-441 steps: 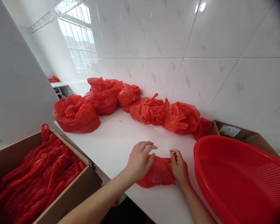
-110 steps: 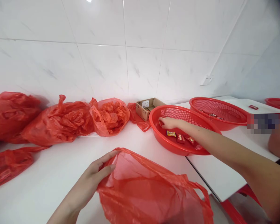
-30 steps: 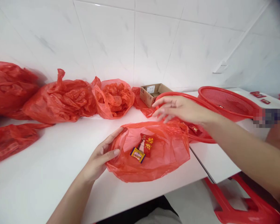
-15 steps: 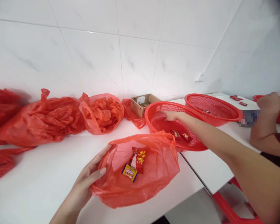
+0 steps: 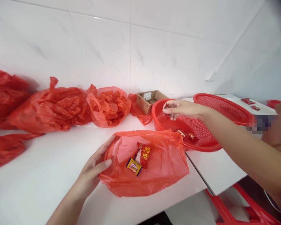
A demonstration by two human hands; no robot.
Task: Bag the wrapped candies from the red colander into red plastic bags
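My left hand (image 5: 96, 167) grips the left rim of a thin red plastic bag (image 5: 164, 175), thumb inside, and its mouth gapes toward me. Inside lie a red packet with yellow characters (image 5: 144, 154) and a small yellow-and-blue wrapped candy (image 5: 134, 167). Over the near red basket (image 5: 159, 120), my right hand (image 5: 184, 108) pinches a small red-wrapped candy (image 5: 167, 109), partly covered by the fingers. Other red-wrapped candies (image 5: 192, 136) rest at the bottom of that basket, close to the bag's right rim.
Bulging red bags (image 5: 53, 109) line the wall at left, beside an open bag of crumpled red plastic (image 5: 110, 104). A cardboard box (image 5: 145, 104) stands behind the near basket. A second basket (image 5: 224, 106) is farther right, near another person's blurred arm (image 5: 279, 125).
My right hand has risen from inside the near basket with a red-wrapped candy between its fingers. My left hand keeps hold of the bag. The view has shifted slightly.
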